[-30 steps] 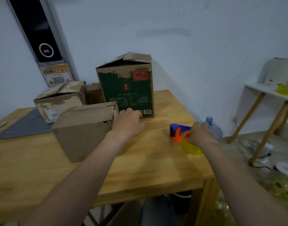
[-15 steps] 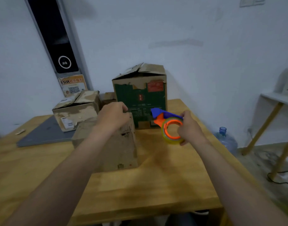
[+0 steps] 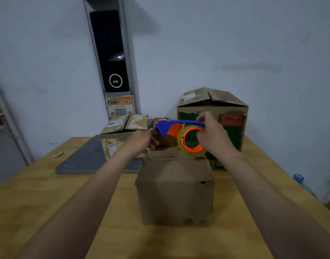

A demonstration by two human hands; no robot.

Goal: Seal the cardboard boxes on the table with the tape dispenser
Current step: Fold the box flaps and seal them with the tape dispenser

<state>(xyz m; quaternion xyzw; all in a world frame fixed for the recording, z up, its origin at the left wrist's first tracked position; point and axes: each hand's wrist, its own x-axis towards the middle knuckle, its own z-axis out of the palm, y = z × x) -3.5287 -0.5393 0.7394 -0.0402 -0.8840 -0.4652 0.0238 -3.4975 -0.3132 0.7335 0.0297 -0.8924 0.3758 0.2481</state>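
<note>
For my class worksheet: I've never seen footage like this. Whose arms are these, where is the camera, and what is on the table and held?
No machine: a person wears a head camera, so the one view looks down over both arms. On the wooden table stand a plain cardboard box nearest, a green box and a worn smaller box behind, plus a grey mat. The right hand holds a tape dispenser over the plain box. The left hand reaches its tip; whether it pinches tape is unclear.

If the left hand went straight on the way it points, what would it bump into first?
Probably the blue tip of the tape dispenser, right at the left hand and its fingertips. Whether they already touch is unclear.
</note>
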